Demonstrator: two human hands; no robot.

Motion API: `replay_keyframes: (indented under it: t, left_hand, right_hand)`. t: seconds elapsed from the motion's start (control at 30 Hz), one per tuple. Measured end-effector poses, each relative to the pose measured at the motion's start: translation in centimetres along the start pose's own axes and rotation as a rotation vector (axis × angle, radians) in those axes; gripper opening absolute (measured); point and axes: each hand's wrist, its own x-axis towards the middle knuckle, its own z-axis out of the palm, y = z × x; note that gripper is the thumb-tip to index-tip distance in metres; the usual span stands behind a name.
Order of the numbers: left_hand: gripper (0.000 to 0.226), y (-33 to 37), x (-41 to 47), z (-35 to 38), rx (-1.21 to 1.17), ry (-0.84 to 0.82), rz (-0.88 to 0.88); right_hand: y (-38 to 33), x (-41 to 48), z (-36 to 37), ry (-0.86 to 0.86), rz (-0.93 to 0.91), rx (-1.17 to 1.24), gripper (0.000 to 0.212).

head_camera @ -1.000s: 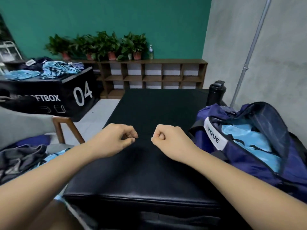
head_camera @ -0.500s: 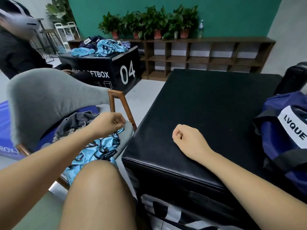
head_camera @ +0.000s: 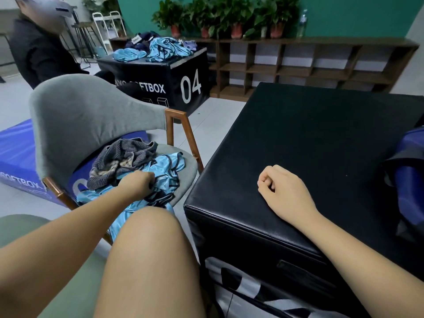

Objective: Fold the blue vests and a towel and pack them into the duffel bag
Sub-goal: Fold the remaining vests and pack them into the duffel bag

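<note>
The vests (head_camera: 165,177) are shiny light blue, edged with thin black piping. The towel (head_camera: 124,157) is dark grey with fine ribbed stripes and beige patches. The chair (head_camera: 91,115) is grey fabric on a reddish-brown wooden frame. The counter (head_camera: 321,145) is plain black and the duffel bag (head_camera: 413,191) is deep blue with black straps. A black box (head_camera: 160,72) bears white lettering before a teal wall (head_camera: 344,14).

Crumpled blue vests (head_camera: 165,171) and a grey knitted cloth (head_camera: 124,157) lie on a chair (head_camera: 91,115); duffel bag (head_camera: 410,180) on black desk (head_camera: 321,145).
</note>
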Motion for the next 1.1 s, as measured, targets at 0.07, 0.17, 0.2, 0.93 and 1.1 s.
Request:
replay_keyframes:
  t: [0.07, 0.17, 0.2, 0.93, 1.1]
  left_hand:
    - [0.01, -0.4, -0.1, 0.2, 0.008, 0.011, -0.016]
    - [0.014, -0.3, -0.2, -0.8, -0.013, 0.045, -0.019]
    - [0.015, -0.1, -0.3, -1.6, -0.025, 0.065, -0.021]
    - [0.011, 0.2, -4.5, -21.1, -0.402, 0.641, -0.043]
    - [0.02, 0.4, -6.7, -25.3, -0.546, 0.714, -0.027]
  right_hand:
    - [0.0, 0.0, 0.0, 0.003, 0.0, -0.004, 0.02]
    - [0.1, 0.0, 0.1, 0.007, 0.0, -0.007, 0.02]
    - [0.1, 0.1, 0.1, 0.009, -0.002, -0.007, 0.02]
    - [-1.8, 0.8, -0.9, -0.062, 0.124, 0.028, 0.016]
    - [-7.2, 2.1, -1.2, -0.062, 0.136, 0.226, 0.012]
